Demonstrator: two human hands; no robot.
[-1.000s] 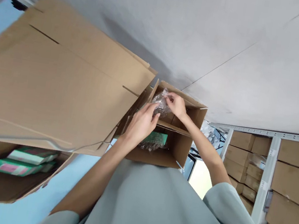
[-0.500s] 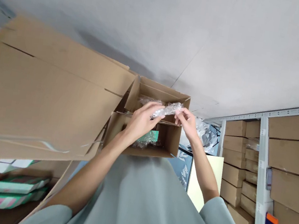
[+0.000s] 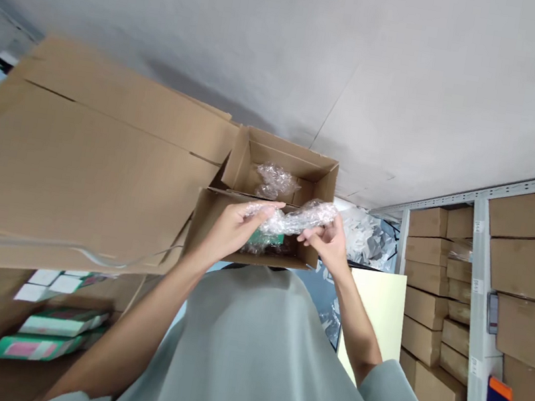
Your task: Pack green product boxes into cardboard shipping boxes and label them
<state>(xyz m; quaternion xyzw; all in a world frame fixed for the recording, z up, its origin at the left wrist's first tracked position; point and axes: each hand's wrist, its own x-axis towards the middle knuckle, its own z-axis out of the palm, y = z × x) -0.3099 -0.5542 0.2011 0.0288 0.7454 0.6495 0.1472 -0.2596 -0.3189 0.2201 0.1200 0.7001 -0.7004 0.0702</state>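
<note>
A length of clear bubble wrap point(image 3: 302, 219) stretches between my two hands, over the nearer open carton point(image 3: 216, 209). My left hand point(image 3: 238, 223) grips its left end, thumb and fingers closed around it. At the other end, my right hand point(image 3: 326, 239) pinches the wrap. Below, a green box point(image 3: 278, 238) partly shows inside the nearer carton, with more crumpled wrap around it. Just behind stands a second open carton point(image 3: 290, 145), holding a wad of bubble wrap point(image 3: 274, 180).
A large cardboard sheet or flap point(image 3: 90, 174) fills the left. Beneath it, green boxes point(image 3: 63, 323) lie in a large carton. Shelves with stacked cartons point(image 3: 526, 266) stand at right, beside a pale yellow panel point(image 3: 376, 314) and a pile of crumpled packing material point(image 3: 365, 235).
My hands have drawn the bubble wrap toward me, from the farther carton to above the nearer one. The wad left in the farther carton now shows plainly.
</note>
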